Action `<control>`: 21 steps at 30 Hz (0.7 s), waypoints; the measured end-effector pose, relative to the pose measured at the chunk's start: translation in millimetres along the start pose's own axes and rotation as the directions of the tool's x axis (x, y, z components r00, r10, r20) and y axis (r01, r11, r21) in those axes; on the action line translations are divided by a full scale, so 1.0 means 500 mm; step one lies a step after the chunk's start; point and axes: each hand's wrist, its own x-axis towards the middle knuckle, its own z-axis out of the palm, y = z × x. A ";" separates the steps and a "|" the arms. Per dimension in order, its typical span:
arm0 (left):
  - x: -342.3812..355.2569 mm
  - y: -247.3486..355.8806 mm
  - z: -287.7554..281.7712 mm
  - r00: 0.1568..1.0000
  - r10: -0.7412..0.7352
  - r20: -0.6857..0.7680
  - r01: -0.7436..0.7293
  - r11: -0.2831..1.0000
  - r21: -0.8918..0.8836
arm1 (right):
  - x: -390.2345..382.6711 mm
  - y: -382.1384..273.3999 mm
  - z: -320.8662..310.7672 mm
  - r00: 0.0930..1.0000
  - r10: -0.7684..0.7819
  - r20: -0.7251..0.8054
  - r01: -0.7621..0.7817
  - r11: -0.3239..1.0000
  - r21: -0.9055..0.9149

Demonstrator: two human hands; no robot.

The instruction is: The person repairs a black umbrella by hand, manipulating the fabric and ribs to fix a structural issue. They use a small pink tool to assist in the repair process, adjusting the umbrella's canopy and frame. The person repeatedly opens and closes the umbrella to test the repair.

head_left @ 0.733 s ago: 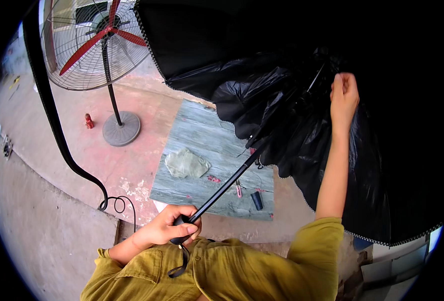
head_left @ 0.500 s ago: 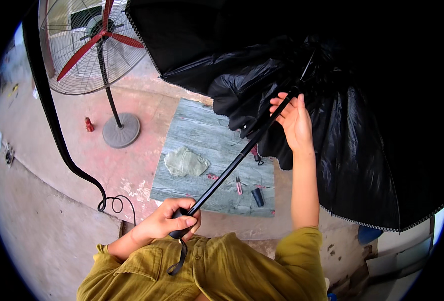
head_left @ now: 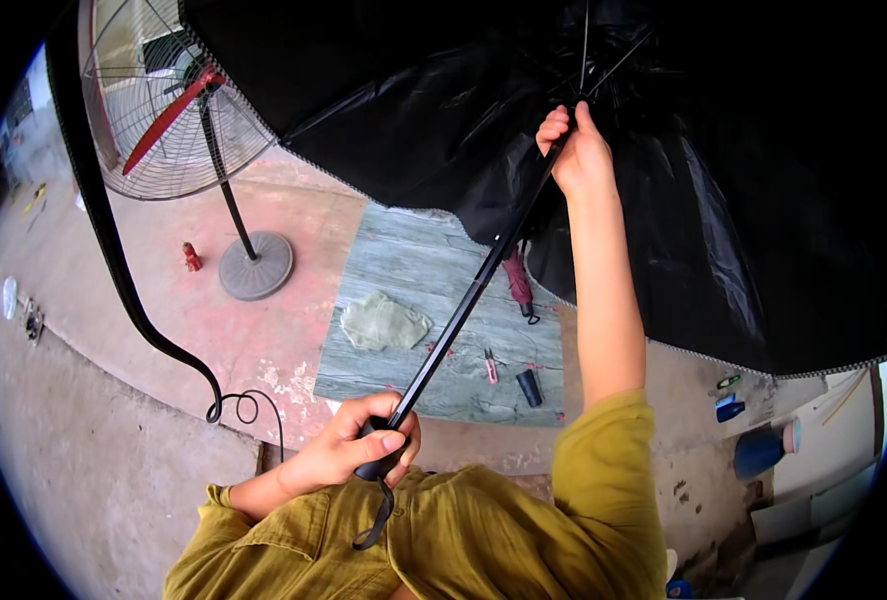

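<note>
Gripping the black umbrella's handle (head_left: 378, 462) in my clenched left hand (head_left: 348, 450), I run the straight black metal shaft (head_left: 463, 310) up-right to my right hand (head_left: 575, 152), closed around it (nearer the glossy black canopy (head_left: 443, 110)).

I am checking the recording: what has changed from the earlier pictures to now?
The right hand left the canopy edge and now grips the umbrella shaft high up. The canopy spread wider. The left hand kept the handle; the fan stayed.
</note>
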 end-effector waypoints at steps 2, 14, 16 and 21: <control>-0.004 0.000 0.000 1.000 -0.002 -0.007 0.002 1.000 -0.012 | 0.024 -0.008 0.006 0.998 -0.028 -0.054 0.025 0.999 -0.045; -0.004 0.016 0.007 0.993 0.073 0.088 -0.074 0.997 0.005 | 0.094 -0.091 0.104 0.986 -0.120 -0.120 0.102 0.984 -0.148; 0.000 0.021 0.012 0.994 0.064 0.088 -0.065 0.998 0.008 | 0.105 -0.096 0.118 0.973 -0.177 -0.150 0.129 0.950 -0.283; 0.004 0.034 0.033 0.998 0.011 0.064 -0.014 0.999 0.047 | 0.145 -0.132 0.111 0.954 -0.197 -0.226 0.114 0.936 -0.334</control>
